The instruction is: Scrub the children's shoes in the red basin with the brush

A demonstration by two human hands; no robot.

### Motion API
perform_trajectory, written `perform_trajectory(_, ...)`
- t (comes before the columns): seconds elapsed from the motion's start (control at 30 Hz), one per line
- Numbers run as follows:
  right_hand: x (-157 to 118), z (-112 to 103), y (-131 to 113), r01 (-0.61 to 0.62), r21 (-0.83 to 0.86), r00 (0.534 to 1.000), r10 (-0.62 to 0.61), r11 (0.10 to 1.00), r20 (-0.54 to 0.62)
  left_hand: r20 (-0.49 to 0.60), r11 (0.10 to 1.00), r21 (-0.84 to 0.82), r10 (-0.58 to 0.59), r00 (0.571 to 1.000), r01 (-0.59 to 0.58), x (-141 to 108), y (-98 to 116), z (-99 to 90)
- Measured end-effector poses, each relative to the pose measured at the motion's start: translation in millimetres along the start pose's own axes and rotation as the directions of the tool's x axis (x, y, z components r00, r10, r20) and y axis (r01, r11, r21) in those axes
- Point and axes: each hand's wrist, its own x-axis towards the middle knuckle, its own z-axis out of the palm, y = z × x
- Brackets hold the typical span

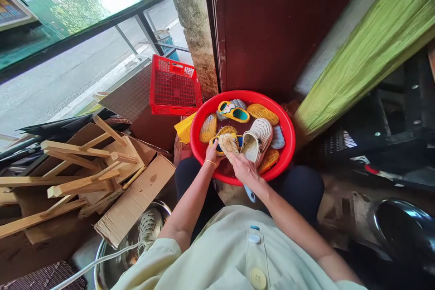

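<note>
Bristles of the scrub brush (229, 144) meet a small yellow-and-blue sandal (217, 141), which my left hand (211, 153) pinches at its near edge; my right hand (245, 168) wraps the brush's blue handle (mostly hidden). Both sit inside the red basin (287, 145), beside a cream clog (256, 139).

Pale green buttoned shirt (238, 253), short sleeves, gold bangle (210, 161), dark trousers (299, 190)

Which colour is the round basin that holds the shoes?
Red; the basin shows best in the head view.
</note>
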Motion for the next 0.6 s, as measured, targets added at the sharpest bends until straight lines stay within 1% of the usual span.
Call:
perform_trajectory(0.03,12.7,-7.0,-5.3,-0.007,-0.001,1.0,0.007,1.0,0.001,0.005,0.999,0.016,0.028,1.0,-0.028,-2.3,-0.9,0.4)
perform_trajectory(0.1,42.6,-24.3,-15.2,-0.058,-0.006,0.997,0.058,0.998,-0.055,0.029,0.996,0.048,0.079,0.996,-0.08,-7.5,-2.0,1.0)
perform_trajectory(0.17,69.5,-41.8,-22.0,-0.06,-0.011,0.992,0.059,0.998,-0.108,0.054,0.991,0.08,0.1,0.993,-0.104,-11.4,-2.1,1.3)
perform_trajectory(0.23,83.6,-53.0,-23.6,-0.048,-0.016,0.993,0.046,0.999,-0.111,0.053,0.991,0.103,0.086,0.995,-0.091,-12.3,-1.4,1.6)
perform_trajectory(0.27,84.0,-54.1,-22.2,-0.035,-0.019,0.994,0.033,0.999,-0.104,0.036,0.991,0.11,0.068,0.997,-0.071,-11.7,-0.8,1.7)
perform_trajectory(0.3,80.0,-51.8,-19.5,-0.022,-0.022,0.995,0.02,1.0,-0.096,0.014,0.992,0.114,0.045,0.999,-0.046,-10.4,-0.3,1.8)
perform_trajectory(0.37,60.7,-37.9,-10.3,0.013,-0.035,0.997,-0.015,0.999,-0.071,-0.029,0.994,0.108,0.004,1.0,0.0,-6.5,0.1,2.1)
perform_trajectory(0.43,32.5,-17.8,2.9,0.048,-0.065,0.999,-0.049,0.997,-0.022,-0.065,0.996,0.087,-0.032,0.997,0.037,-2.0,-0.7,2.8)
perform_trajectory(0.5,3.9,-0.9,18.7,0.059,-0.109,0.997,-0.055,0.992,0.046,-0.111,0.997,0.054,-0.057,0.992,0.063,2.2,-2.1,3.8)
perform_trajectory(0.53,-8.3,4.3,26.8,0.071,-0.13,0.995,-0.06,0.989,0.082,-0.132,0.997,0.033,-0.07,0.989,0.075,4.1,-2.5,4.3)
perform_trajectory(0.6,-25.7,7.4,40.7,0.093,-0.146,0.989,-0.074,0.985,0.13,-0.152,0.995,-0.012,-0.1,0.983,0.099,7.0,-2.8,4.5)
